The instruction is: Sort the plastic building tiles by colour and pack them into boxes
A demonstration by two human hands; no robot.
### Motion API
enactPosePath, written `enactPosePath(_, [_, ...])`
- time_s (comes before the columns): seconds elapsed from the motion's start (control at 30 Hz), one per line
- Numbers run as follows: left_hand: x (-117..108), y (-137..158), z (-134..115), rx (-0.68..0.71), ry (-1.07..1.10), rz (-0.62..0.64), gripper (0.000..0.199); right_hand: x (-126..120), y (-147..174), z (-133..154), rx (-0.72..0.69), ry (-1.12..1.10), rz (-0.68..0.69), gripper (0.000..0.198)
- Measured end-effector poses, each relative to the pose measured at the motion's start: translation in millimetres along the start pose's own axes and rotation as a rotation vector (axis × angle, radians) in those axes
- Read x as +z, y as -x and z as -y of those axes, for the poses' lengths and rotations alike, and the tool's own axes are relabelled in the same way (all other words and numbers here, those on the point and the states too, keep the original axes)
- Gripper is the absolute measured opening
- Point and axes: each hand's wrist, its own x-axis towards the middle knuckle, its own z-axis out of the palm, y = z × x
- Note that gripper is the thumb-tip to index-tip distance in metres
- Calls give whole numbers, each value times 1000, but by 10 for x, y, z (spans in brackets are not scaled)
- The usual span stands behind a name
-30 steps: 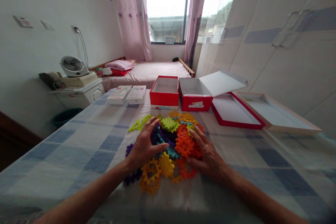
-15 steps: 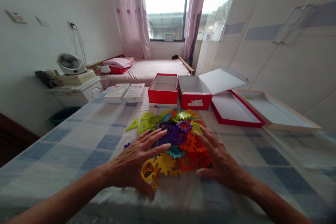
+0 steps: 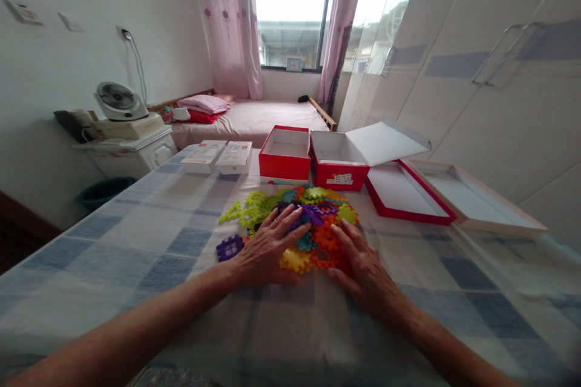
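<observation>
A heap of colourful plastic interlocking pieces (image 3: 329, 233) lies on the checked tablecloth in front of me. My left hand (image 3: 271, 249) rests over the heap's left side with its fingers spread, covering part of the purple and yellow pieces. On the right side, my right hand (image 3: 361, 259) lies against the orange and red pieces, fingers apart. Neither hand grips anything. A purple square piece (image 3: 230, 248) sits just left of my left hand, and lime green pieces (image 3: 252, 208) spread out behind it. What lies under my palms is hidden.
Behind the heap stand a red open box (image 3: 284, 164) and a second red box (image 3: 340, 174) with its white lid raised. To their right lie a red tray-like lid (image 3: 408, 214) and a pale one (image 3: 494, 221). Two white boxes (image 3: 234, 158) sit at the back left.
Both hands have come down onto the heap, my left one moving right and forward. The near yellow pieces are pushed in, and the purple square now shows at the left.
</observation>
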Motion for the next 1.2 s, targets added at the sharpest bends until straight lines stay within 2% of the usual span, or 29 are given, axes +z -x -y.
enactPosePath(0.07, [-78,-57,19,17,22,-51,90,-82,-84,66,-34,45,-53,68])
enactPosePath(0.13, [-164,-44,89,-65,15,-133,71,-150,-212,169,-121,75,-62,66])
enactPosePath(0.17, [-196,-23,148,-164,-18,-179,61,-170,-288,226,-173,85,-49,64])
enactPosePath(0.23, [-221,28,311,-448,-134,-227,54,-174,-446,319,-263,101,-6,60])
enactPosePath(0.27, [-211,49,406,-602,-192,-211,55,-160,-518,344,-287,110,13,58])
enactPosePath(0.33, [-159,71,590,-857,-208,-98,62,-116,-620,335,-282,127,38,56])
enactPosePath(0.4, [-81,54,707,-952,-110,38,66,-75,-643,251,-212,152,37,51])
enactPosePath(0.43, [-42,27,722,-931,-59,78,67,-62,-623,191,-169,165,34,49])
enactPosePath(0.5, [25,-56,657,-805,7,80,65,-55,-526,64,-100,183,30,48])
enactPosePath(0.63, [76,-267,253,-560,94,3,66,-81,-225,-76,-31,193,13,52])
enactPosePath(0.73, [83,-374,-64,-364,110,7,59,-115,-62,-55,-38,169,9,54])
enactPosePath(0.8, [93,-417,-190,-269,94,5,48,-154,-61,-29,-84,131,18,49])
enactPosePath(0.9, [95,-481,-224,-279,97,-72,34,-216,-246,-54,-103,75,-44,39])
enactPosePath(1.0, [82,-555,-141,-353,86,-182,34,-212,-511,-155,14,37,-147,42])
enactPosePath(1.07, [95,-584,-77,-365,54,-230,33,-167,-616,-202,64,-5,-148,43])
enactPosePath(1.13, [137,-578,-28,-360,17,-239,34,-119,-626,-200,30,-48,-104,40])
enactPosePath(1.2, [190,-545,6,-359,-7,-211,36,-102,-569,-168,-62,-79,-61,36])
